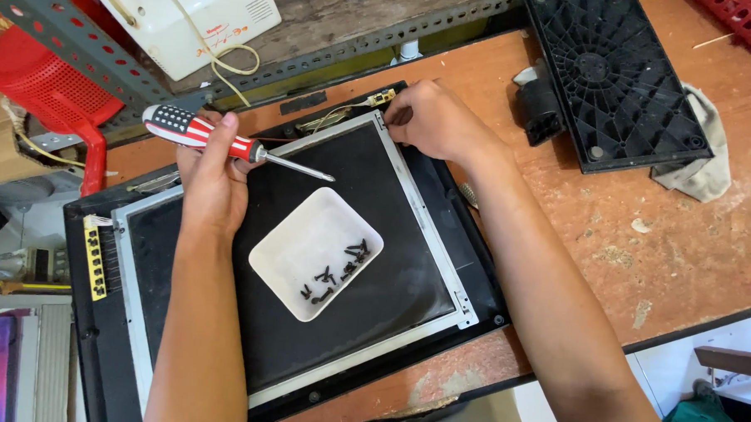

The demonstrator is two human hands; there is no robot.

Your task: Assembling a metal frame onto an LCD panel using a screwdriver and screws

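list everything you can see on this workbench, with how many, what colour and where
flat dark display panel in a metal frame: one, black and silver, centre of the table
shallow white plastic tray: one, white, on the panel
small screws: several, black, in the tray
striped-handle screwdriver: one, red, white and blue, in the left hand
ribbed plastic stand base: one, black, upper right
crumpled cloth: one, grey, under the base's edge
wooden table: one, brown
left hand: holding the screwdriver
right hand: fingers at the panel's top corner
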